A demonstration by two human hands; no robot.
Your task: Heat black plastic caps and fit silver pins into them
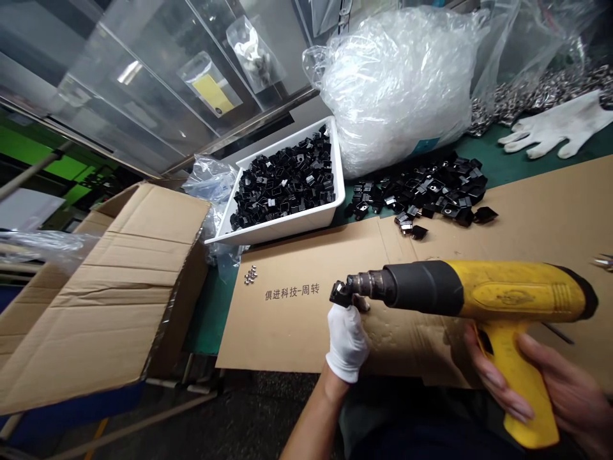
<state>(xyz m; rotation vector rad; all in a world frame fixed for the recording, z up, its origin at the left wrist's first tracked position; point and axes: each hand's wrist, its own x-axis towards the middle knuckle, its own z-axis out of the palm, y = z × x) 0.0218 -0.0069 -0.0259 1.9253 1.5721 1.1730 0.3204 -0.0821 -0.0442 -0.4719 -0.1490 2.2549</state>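
My left hand [347, 340], in a white glove, is closed on a small black plastic part [341, 292] and holds it up over the cardboard. My bare right hand [558, 377] grips the handle of a yellow heat gun [517, 291] with a black front sleeve. Its stepped metal nozzle points left and ends right beside the black part; whether the two touch I cannot tell. Below lies a flat cardboard sheet [292, 332] with printed characters. A few small metal pieces [250, 275] rest near its left edge.
A white bin [282, 223] full of black parts stands behind the cardboard. Loose black parts [431, 191] are heaped beside it, before a large clear plastic bag [402, 83]. A white glove [558, 128] and metal pieces [541, 92] lie at back right. An open carton [105, 287] stands left.
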